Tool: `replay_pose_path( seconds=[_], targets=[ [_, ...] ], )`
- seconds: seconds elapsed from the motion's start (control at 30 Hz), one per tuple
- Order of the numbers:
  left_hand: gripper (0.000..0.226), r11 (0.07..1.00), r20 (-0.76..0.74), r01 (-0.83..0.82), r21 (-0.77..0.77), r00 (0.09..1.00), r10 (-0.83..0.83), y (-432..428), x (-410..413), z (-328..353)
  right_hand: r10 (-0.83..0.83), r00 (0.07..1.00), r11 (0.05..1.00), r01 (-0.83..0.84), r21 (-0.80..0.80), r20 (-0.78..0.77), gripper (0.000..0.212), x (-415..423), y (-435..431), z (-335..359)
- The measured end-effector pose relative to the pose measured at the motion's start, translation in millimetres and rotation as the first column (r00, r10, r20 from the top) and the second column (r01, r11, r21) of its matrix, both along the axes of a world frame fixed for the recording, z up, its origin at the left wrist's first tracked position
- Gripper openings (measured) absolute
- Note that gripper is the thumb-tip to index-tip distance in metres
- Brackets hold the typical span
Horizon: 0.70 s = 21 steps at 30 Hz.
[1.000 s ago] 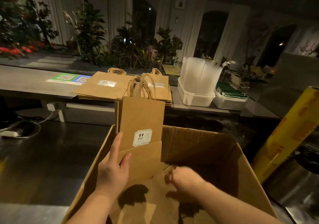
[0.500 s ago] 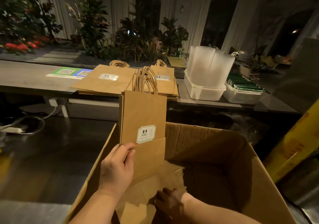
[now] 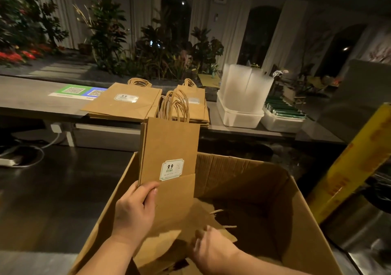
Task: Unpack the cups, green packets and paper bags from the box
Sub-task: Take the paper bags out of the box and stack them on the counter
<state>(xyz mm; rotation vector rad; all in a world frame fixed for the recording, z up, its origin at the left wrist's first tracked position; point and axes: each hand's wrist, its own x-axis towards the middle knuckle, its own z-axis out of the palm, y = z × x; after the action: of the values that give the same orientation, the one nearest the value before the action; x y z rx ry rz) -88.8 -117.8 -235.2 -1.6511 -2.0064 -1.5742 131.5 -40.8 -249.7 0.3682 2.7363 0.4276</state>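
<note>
Bundle: paper bags point(image 3: 169, 152) upright, handles up, rising from the box point(image 3: 264, 190) at its far-left side.
Left hand point(image 3: 135, 213): gripping the bundle's lower left edge.
Right hand point(image 3: 209, 247): low in the box over flat bags point(image 3: 186, 219), nearer to them; fingers blurred, grip unreadable.
Since half a second ago: bundle unmoved; Right hand shifted rightward, out of shadow.
Destination: worktop point(image 3: 31, 101) beyond the box.

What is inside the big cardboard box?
The box holds brown paper bags: an upright bunch, gripped by the left hand, and flat bags at the bottom by the right hand. Whatever lies under the flat bags is covered.
</note>
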Motion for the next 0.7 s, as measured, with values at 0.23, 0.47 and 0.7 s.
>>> replay_pose_path(
  seconds=[0.23,0.47,0.7],
  targets=[
    [0.030,0.999,-0.001,0.038,-0.029,0.999,-0.039,1.0,4.5,2.4,-0.454,0.692,0.889,0.305,-0.342,-0.562,0.028,22.5,0.5,43.6],
    [0.033,0.986,0.117,0.133,-0.103,0.986,-0.121,-12.1,9.9,3.8,-0.290,0.574,0.955,0.115,-0.275,-0.766,0.033,3.2,0.2,94.8],
    [0.053,0.954,0.321,0.217,-0.208,0.936,-0.143,-20.1,12.5,13.4,0.185,0.816,0.983,-0.161,0.092,-0.547,0.034,-36.6,-12.7,118.3]
  ],
)
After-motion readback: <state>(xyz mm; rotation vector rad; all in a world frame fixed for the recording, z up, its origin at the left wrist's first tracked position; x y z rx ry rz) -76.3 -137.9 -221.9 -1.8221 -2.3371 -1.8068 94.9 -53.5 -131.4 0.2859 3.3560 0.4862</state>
